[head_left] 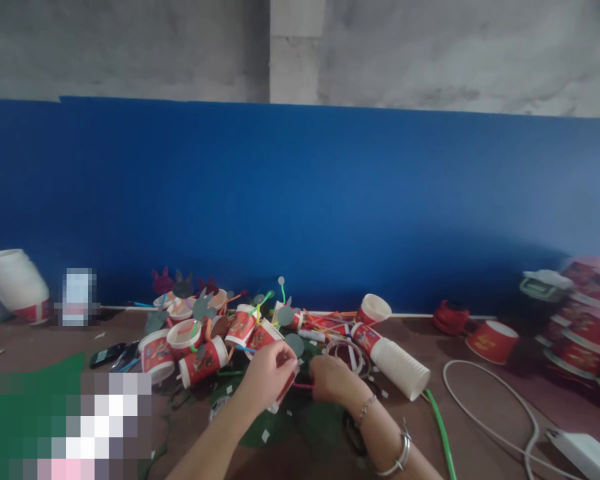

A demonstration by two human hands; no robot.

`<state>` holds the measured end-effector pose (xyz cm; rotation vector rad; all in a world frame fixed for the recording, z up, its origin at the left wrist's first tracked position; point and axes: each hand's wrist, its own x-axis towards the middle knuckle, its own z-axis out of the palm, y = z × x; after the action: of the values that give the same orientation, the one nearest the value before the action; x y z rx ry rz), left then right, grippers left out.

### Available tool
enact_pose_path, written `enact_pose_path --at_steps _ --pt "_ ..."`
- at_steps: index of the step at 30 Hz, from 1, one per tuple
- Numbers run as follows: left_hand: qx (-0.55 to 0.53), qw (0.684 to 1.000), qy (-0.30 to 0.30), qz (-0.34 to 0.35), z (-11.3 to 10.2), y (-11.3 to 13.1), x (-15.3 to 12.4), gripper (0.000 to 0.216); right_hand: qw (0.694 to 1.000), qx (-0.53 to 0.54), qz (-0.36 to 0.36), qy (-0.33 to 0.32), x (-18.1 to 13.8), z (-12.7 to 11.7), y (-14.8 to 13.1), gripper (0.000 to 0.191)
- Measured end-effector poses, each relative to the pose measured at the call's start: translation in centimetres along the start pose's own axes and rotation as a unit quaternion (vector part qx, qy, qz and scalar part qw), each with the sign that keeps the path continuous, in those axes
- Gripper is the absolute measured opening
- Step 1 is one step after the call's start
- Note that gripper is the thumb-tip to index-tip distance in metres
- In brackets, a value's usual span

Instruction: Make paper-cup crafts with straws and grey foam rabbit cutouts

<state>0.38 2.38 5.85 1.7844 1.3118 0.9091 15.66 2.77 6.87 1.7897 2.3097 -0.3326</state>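
Note:
My left hand (275,373) is closed around a red paper cup (283,395), mostly hidden behind the fingers and palm. Between my hands runs a thin pink stem (304,386), which looks like a pipe cleaner or straw. Its right end disappears into the curled fingers of my right hand (333,377). Just beyond my hands lies a grey round disc (295,345). A pile of red printed cups (203,362), with coloured stems and grey or dark red cut-out heads, spreads to the left. A stack of white-sided cups (400,367) lies right of my right hand.
A blue partition (300,207) stands behind the brown table. Leftward are a tall cup stack (17,283) and a dark phone (107,355). Rightward are a red tape roll (451,317), an upturned cup (493,342), a white cable (523,400), a power strip (587,453) and piled red cups (587,330).

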Motion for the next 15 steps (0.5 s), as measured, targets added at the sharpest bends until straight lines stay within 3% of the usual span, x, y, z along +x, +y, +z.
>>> enact_pose_path --at_steps 15 --pt "0.002 1.0 -0.001 0.002 0.0 -0.2 0.1 0.009 1.0 -0.014 -0.006 -0.005 -0.7 0.0 -1.5 0.034"
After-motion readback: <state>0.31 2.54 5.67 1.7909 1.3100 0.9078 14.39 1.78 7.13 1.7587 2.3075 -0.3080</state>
